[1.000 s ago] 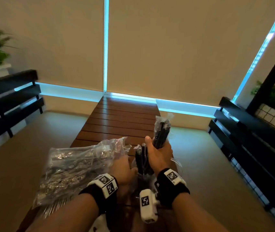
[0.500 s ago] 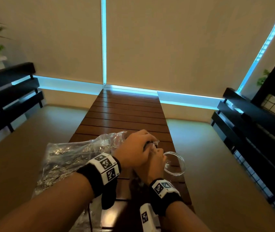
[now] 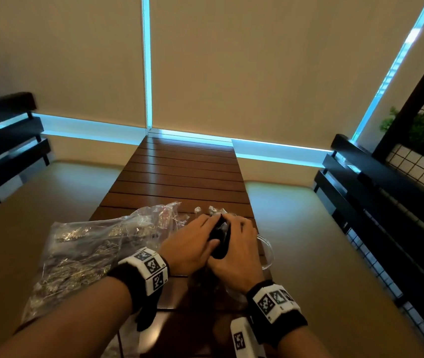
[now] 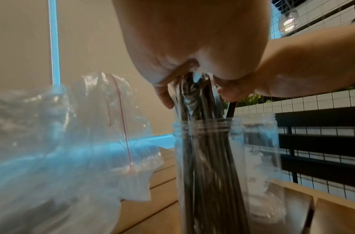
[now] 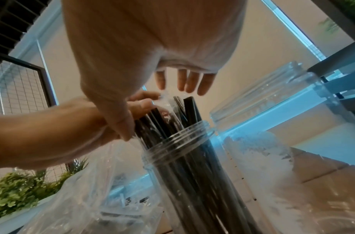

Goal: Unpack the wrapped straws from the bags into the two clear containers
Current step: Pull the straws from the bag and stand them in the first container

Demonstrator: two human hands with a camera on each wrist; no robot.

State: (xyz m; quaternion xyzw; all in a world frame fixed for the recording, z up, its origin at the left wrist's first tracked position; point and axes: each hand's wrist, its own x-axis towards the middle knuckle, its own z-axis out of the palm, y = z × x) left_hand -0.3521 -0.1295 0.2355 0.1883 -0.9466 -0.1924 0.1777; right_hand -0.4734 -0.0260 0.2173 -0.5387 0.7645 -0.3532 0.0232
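A bundle of black wrapped straws [image 3: 220,232] stands in a clear jar [image 4: 204,166] on the wooden table. My left hand [image 3: 192,241] lies with straight fingers against the left side of the straw tops. My right hand [image 3: 236,244] covers them from the right, its fingers [image 5: 184,82] straight above the tips. A second clear jar [image 5: 272,126] stands right beside the first, with only clear wrapping showing inside. A crumpled clear zip bag [image 3: 89,254] with more straws lies at the left.
The slatted wooden table [image 3: 179,177] runs ahead to the window blinds. Dark benches [image 3: 373,202] flank it on both sides, with a wire grid and plants at the right. The bag hangs over the table's left edge.
My right hand has brought the raised straw bundle down into the jar and let go of it. My left hand has come up onto the straw tops. Both hands now rest there.
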